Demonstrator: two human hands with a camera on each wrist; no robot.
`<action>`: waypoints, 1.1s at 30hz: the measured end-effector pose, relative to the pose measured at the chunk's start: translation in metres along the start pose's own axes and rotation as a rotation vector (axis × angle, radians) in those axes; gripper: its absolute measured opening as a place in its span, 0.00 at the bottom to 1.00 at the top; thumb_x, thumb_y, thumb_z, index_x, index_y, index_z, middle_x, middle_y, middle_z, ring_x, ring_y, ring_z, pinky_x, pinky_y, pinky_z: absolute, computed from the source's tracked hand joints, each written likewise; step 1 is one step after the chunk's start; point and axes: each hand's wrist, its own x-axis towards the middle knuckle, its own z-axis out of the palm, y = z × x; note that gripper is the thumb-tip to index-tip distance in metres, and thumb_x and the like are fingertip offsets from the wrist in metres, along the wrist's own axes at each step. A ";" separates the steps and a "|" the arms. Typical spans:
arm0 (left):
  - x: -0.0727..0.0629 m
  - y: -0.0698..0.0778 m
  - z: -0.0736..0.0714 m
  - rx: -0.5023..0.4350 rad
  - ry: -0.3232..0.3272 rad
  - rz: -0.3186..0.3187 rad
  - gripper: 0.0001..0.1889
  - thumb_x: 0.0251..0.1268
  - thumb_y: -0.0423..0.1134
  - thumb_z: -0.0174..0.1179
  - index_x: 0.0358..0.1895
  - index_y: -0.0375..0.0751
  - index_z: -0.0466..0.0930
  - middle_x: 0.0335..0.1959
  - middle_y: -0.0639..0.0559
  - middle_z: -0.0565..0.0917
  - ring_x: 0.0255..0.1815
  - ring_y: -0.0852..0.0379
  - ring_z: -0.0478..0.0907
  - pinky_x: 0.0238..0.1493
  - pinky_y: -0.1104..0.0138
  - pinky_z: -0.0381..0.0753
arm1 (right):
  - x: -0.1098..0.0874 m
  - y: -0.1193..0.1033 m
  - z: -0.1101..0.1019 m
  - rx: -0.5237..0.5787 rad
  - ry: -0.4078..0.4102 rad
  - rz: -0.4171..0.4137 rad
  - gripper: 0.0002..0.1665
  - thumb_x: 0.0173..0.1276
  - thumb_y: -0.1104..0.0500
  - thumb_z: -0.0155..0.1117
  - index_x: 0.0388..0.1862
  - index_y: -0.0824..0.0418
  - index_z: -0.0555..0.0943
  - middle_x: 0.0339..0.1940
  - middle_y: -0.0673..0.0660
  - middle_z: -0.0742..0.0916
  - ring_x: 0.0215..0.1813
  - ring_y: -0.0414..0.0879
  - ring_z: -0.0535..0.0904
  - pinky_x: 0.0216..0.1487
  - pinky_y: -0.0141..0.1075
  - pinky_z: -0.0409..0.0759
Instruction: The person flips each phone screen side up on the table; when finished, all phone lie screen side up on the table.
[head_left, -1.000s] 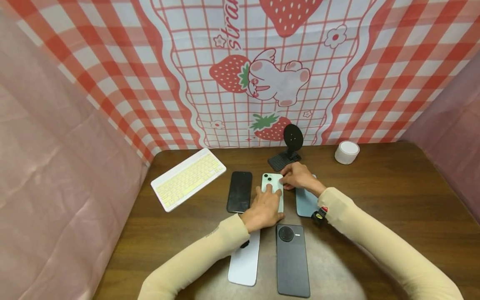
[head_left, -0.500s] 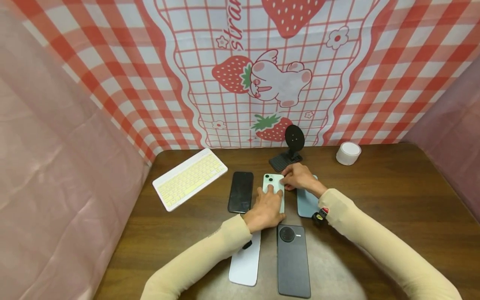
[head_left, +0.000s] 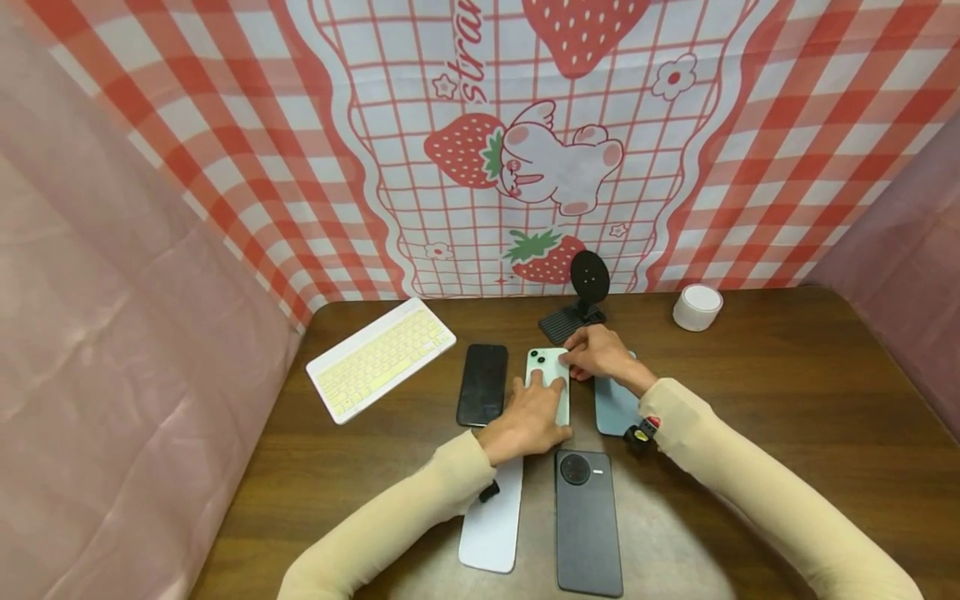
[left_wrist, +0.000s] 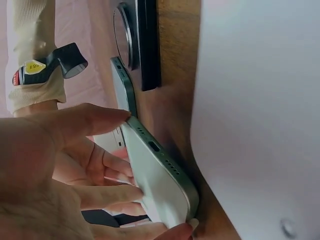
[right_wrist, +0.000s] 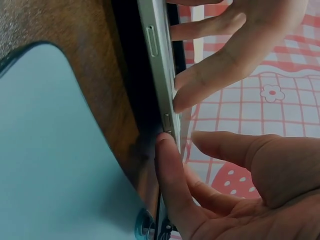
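A mint-green phone (head_left: pixel 557 362) lies back-up on the table, camera lenses at the far end. My left hand (head_left: pixel 527 417) spreads over it: in the left wrist view the thumb (left_wrist: pixel 102 120) grips one corner of the phone (left_wrist: pixel 162 187), another fingertip is at the opposite corner, and other fingers touch the back. My right hand (head_left: pixel 597 354) is at the phone's upper right edge. In the right wrist view, its index finger (right_wrist: pixel 167 160) touches the side by small buttons, while the thumb (right_wrist: pixel 225 145) stands slightly apart. The screen side is hidden.
Around the hands lie a black-screened phone (head_left: pixel 482 385), a blue phone (head_left: pixel 617 408), a grey phone (head_left: pixel 588 533) and a white flat device (head_left: pixel 491 529). Farther back are a white keyboard (head_left: pixel 381 358), a black stand (head_left: pixel 588 279) and a white roll (head_left: pixel 697 307).
The hands hold nearly the same places on the mint-green phone. My left wrist and forearm have shifted slightly to the left since half a second ago.
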 end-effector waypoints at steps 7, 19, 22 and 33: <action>-0.003 -0.009 -0.002 -0.140 -0.031 -0.053 0.45 0.63 0.53 0.72 0.80 0.43 0.62 0.76 0.32 0.65 0.69 0.30 0.70 0.64 0.46 0.79 | -0.001 0.001 -0.003 0.099 -0.022 0.003 0.19 0.76 0.63 0.60 0.58 0.76 0.79 0.39 0.64 0.90 0.26 0.37 0.86 0.34 0.34 0.88; -0.007 -0.017 -0.008 -0.268 -0.036 -0.053 0.48 0.63 0.55 0.68 0.83 0.47 0.56 0.78 0.35 0.64 0.68 0.36 0.72 0.61 0.47 0.80 | -0.004 0.002 -0.005 0.242 -0.102 -0.011 0.22 0.81 0.65 0.50 0.66 0.80 0.70 0.42 0.64 0.90 0.31 0.39 0.87 0.40 0.36 0.89; -0.006 -0.018 -0.007 -0.273 -0.018 -0.047 0.48 0.62 0.55 0.68 0.83 0.46 0.56 0.76 0.35 0.67 0.64 0.40 0.73 0.59 0.50 0.80 | -0.004 0.003 -0.004 0.252 -0.119 -0.019 0.23 0.81 0.65 0.50 0.68 0.78 0.68 0.43 0.65 0.90 0.32 0.40 0.87 0.42 0.38 0.89; -0.007 -0.023 -0.007 -0.396 0.024 -0.049 0.47 0.62 0.55 0.67 0.83 0.49 0.56 0.78 0.33 0.65 0.67 0.38 0.74 0.61 0.44 0.79 | -0.006 0.005 -0.004 0.247 -0.149 -0.046 0.25 0.80 0.66 0.52 0.71 0.77 0.66 0.51 0.71 0.87 0.38 0.42 0.88 0.46 0.40 0.90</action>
